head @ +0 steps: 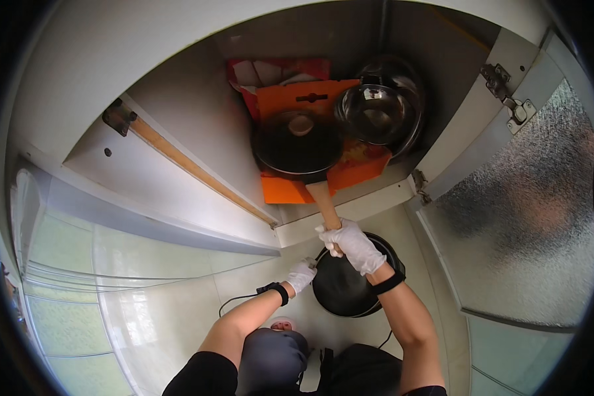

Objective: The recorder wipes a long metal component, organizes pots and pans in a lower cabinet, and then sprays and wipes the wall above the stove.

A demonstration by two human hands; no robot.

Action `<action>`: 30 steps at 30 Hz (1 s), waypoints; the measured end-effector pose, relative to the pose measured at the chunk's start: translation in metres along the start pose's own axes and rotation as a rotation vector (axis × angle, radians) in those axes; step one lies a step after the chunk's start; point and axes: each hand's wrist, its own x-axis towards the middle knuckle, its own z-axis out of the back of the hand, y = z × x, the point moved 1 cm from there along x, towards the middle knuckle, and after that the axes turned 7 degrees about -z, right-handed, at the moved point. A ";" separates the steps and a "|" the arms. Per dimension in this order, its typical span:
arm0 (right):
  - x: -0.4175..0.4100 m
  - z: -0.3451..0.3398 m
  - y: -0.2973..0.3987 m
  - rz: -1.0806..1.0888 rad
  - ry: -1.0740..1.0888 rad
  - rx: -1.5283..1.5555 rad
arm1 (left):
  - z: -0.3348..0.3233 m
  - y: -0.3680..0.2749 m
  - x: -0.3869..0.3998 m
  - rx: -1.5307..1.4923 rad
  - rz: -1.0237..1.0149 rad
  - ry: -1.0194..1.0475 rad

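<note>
My right hand (pixel 354 245) grips the pale wooden handle (pixel 322 200) of a dark frying pan (pixel 304 174). On the pan sits a glass lid (pixel 282 148) with a round wooden knob (pixel 301 125). The pan is inside an open low cabinet, over an orange cardboard box (pixel 279 190); whether it touches the box cannot be told. Below, a round black pot (pixel 344 292) stands on the floor, partly covered by my right hand and forearm. My left hand (pixel 303 273) holds that pot at its left edge. Both hands wear thin white gloves.
Stacked shiny metal bowls (pixel 376 114) lie to the pan's right in the cabinet. Behind is red-and-white packaging (pixel 277 72). A textured-glass door (pixel 519 213) stands open at right, held by metal hinges (pixel 507 94). The cabinet's raised front sill (pixel 376 200) lies beneath the pan handle.
</note>
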 end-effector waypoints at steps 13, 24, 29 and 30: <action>-0.074 0.015 -0.011 0.038 -0.024 -0.048 | 0.004 0.003 0.014 0.059 -0.145 -0.105; -0.023 0.057 0.055 0.256 -0.271 -0.018 | 0.021 -0.010 -0.001 0.127 -0.021 -0.219; 0.008 0.087 0.065 0.291 -0.297 -0.006 | 0.028 0.006 -0.009 0.115 -0.007 -0.270; 0.012 0.090 0.065 0.293 -0.307 -0.002 | 0.030 0.008 -0.011 0.107 -0.007 -0.278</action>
